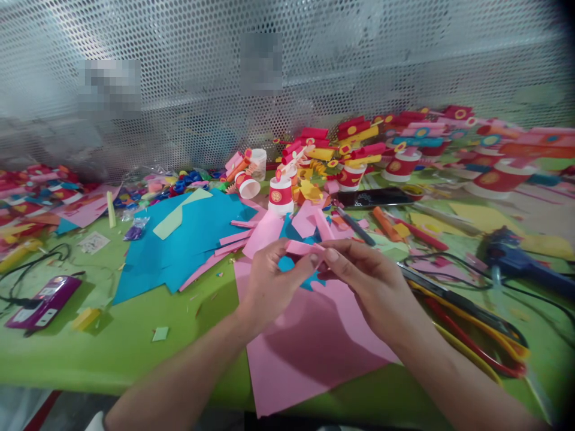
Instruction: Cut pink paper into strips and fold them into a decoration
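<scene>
A small pink paper strip (pixel 300 246) is pinched between both hands, above the middle of the table. My left hand (pixel 274 284) grips its left part between thumb and fingers. My right hand (pixel 371 272) pinches the right end, its fingertips meeting the left thumb. Beneath them lies a large pink paper sheet (pixel 309 353), partly in shadow, with blue paper scraps at its top edge. Just beyond the hands stands a red and white paper cup (pixel 281 196) with rolled paper on top. Cut pink strips (pixel 233 239) fan out at the left.
Blue paper sheets (pixel 166 257) and a purple power strip (pixel 45 302) lie left. On the right are scissors (pixel 476 323), a blue glue gun (pixel 525 260) with its cord, and a black phone (pixel 372 197). Several decorated cups line the perforated metal wall (pixel 193 90).
</scene>
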Motion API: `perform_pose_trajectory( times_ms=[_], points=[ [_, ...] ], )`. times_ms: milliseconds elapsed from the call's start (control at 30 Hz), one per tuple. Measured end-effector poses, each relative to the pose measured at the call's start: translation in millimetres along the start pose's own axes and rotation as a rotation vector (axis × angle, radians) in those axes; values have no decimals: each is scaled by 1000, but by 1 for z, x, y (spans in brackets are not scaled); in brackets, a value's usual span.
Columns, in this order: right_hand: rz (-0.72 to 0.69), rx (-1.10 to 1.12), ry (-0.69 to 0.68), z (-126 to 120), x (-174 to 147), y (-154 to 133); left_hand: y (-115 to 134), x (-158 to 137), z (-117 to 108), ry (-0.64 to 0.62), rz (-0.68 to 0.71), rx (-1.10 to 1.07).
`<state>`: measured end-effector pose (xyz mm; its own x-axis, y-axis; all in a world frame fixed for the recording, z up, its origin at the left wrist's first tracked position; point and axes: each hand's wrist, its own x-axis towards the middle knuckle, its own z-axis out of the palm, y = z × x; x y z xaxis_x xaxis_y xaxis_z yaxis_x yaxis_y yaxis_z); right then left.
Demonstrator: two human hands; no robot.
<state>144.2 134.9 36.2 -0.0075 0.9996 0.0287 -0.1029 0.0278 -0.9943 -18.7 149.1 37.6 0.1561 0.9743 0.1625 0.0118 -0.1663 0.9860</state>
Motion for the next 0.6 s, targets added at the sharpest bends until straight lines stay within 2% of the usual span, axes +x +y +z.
perform_pose_trajectory(
  times_ms=[100,167,300,467,600],
  points=[
    [3,-43,24,0,1,-2,1,0,1,-3,-36,39],
    [6,-70,-6,0,2,-3,2,0,1,-14,-46,75],
    [5,-77,-26,-1,4,-4,2,-1,2,-13,-15,163],
    [-58,-86,43,-2,3,-1,0,-3,3,-20,-15,36],
    [-43,15,65,0,2,1,-3,0,4,-26,-92,-88]
  ],
)
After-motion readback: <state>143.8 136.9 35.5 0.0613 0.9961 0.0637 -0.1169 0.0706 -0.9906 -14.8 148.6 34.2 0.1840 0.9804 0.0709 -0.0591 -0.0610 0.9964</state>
